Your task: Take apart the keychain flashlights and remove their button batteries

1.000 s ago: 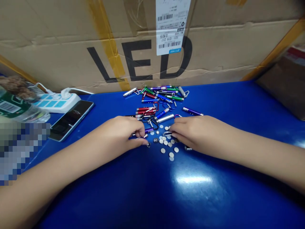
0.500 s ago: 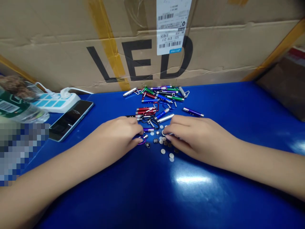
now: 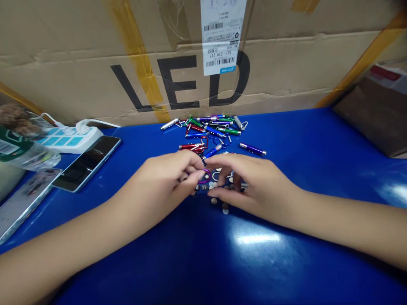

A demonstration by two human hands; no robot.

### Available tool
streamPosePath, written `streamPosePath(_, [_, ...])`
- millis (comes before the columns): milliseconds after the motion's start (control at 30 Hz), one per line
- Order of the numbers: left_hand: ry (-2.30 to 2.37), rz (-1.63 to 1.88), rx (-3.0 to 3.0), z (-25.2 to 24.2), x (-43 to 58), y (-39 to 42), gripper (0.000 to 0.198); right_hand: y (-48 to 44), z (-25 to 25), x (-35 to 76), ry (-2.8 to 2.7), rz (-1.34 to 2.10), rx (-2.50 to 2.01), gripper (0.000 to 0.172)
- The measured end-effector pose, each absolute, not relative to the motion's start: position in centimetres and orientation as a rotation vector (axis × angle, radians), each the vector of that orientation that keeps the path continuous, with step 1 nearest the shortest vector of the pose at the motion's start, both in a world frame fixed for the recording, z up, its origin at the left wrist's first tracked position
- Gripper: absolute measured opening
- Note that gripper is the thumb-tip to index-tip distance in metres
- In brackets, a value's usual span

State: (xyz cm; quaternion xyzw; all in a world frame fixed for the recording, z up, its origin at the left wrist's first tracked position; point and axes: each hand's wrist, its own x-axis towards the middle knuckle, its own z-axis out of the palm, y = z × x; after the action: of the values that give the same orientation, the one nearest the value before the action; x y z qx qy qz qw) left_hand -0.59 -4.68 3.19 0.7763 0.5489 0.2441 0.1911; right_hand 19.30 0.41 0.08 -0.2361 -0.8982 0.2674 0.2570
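Observation:
My left hand is closed, its thumb and fingers pinching a purple carabiner clip; whatever is attached to the clip is hidden by the fingers. Facing it, my right hand has its thumb and forefinger spread apart, the forefinger reaching the left fingertips. A silver metal piece shows below the right palm, and I cannot tell whether it is held. Between the hands lie a silver clip, several button cells and small dark metal parts.
Behind the hands is a pile of small keychain flashlights, with a purple one apart at right. A cardboard box stands along the back. Two phones, a power strip and a bottle are at left.
Both hands have come closer together. My left hand has moved right and lifted the purple clip; my right hand's thumb and forefinger have spread apart. The view has shifted slightly.

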Motion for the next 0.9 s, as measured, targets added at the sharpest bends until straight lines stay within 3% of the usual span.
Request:
streamPosePath(133, [1.550,0.951,1.931,2.9,0.1,-4.9,0.007,-0.3,0.1,18.6,-2.037,1.250,-0.711,0.046])
streamPosePath(233, [1.508,0.999,1.977,2.7,0.3,-5.2,0.008,-0.6,0.0,18.3,-1.825,1.460,-0.710,0.035])
streamPosePath(400, [1.511,0.967,2.093,2.9,-0.2,-5.3,0.013,-0.1,-0.1,18.9,-1.942,1.384,-0.754,0.014])
streamPosePath(567, [1.447,0.912,2.517,2.1,-1.3,-4.9,0.013,0.5,0.0,19.6,-2.067,1.240,-0.749,0.014])
streamPosePath(900, [1.293,0.853,2.688,0.5,-1.5,-5.0,0.013,0.7,-1.1,19.5,-1.922,1.607,-0.766,0.019])
